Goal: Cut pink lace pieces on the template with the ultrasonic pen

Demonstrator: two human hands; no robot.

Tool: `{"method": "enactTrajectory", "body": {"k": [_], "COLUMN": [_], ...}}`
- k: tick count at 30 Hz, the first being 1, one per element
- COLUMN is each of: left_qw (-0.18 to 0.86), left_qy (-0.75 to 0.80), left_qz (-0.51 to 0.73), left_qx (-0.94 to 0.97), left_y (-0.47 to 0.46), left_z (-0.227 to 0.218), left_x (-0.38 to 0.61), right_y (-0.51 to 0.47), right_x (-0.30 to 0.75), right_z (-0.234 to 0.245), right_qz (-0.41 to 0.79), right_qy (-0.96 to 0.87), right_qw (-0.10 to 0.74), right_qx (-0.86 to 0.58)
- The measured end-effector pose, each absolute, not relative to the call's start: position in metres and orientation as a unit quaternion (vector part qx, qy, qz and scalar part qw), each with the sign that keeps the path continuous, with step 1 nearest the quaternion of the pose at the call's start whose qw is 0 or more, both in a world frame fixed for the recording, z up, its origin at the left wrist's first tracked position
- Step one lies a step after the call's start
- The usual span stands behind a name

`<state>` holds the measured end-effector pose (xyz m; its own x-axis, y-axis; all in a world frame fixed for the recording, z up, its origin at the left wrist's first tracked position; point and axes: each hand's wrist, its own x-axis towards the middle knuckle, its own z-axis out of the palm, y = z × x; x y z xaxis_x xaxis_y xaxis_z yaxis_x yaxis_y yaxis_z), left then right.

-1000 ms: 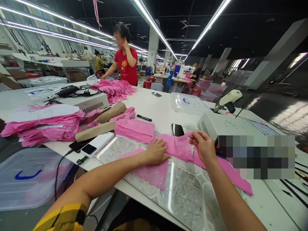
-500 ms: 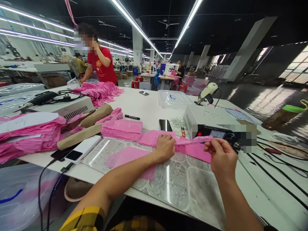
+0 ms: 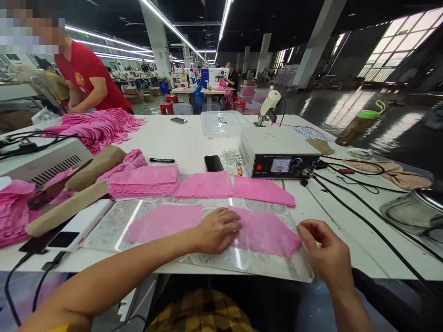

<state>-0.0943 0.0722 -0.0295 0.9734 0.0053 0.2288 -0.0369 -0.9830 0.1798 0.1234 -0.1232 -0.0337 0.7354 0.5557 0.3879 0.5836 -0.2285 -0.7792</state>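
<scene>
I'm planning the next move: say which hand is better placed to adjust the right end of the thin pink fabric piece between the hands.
Right, probably. The right hand has its fingertips at that end of the thin pink fabric piece; the left hand rests at the opposite end.

- Garment workshop, large factory hall.
- White-and-blue sewing machine (image 3: 214, 80) at a far station, person in black (image 3: 233, 81) beside it, pink cloth (image 3: 222, 85) there.
- Long strip lights (image 3: 225, 18) under dark ceiling (image 3: 273, 27), thick pillars (image 3: 155, 41).
- Stacked clear plastic bins (image 3: 247, 92), red stools (image 3: 166, 108).
- White surface (image 3: 187, 147) in front: cut pink fabric pieces (image 3: 263, 230), fabric stack (image 3: 143, 180), boxy control unit (image 3: 280, 143) with dial gauge (image 3: 281, 164).
- Person in red shirt (image 3: 92, 76) at a pink fabric heap (image 3: 100, 122).
</scene>
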Motion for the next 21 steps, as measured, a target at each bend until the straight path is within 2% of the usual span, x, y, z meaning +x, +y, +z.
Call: {"method": "enactTrajectory", "body": {"k": [5, 8, 11, 15, 21], "left_qw": [0.108, 0.106, 0.099, 0.108, 0.123], "left_qy": [0.007, 0.029, 0.045, 0.073, 0.179], "left_qz": [0.023, 0.004, 0.003, -0.002, 0.010], "left_qx": [0.994, 0.994, 0.994, 0.991, 0.976], "left_y": [0.079, 0.076, 0.072, 0.076, 0.117], "left_z": [-0.038, -0.042, -0.039, -0.024, 0.005], "left_x": [-0.078, -0.086, -0.101, -0.104, -0.038], "right_y": [-0.119, -0.128, -0.136, -0.127, -0.084], "right_x": [0.131, 0.138, 0.145, 0.152, 0.169], "right_z": [-0.047, -0.059, -0.065, -0.059, -0.045], "right_qz": [-0.034, -0.061, -0.066, -0.033, 0.054], "right_qy": [-0.559, -0.572, -0.564, -0.521, -0.481], "right_qw": [0.323, 0.277, 0.283, 0.335, 0.379], "right_qx": [-0.763, -0.769, -0.773, -0.785, -0.789]}}
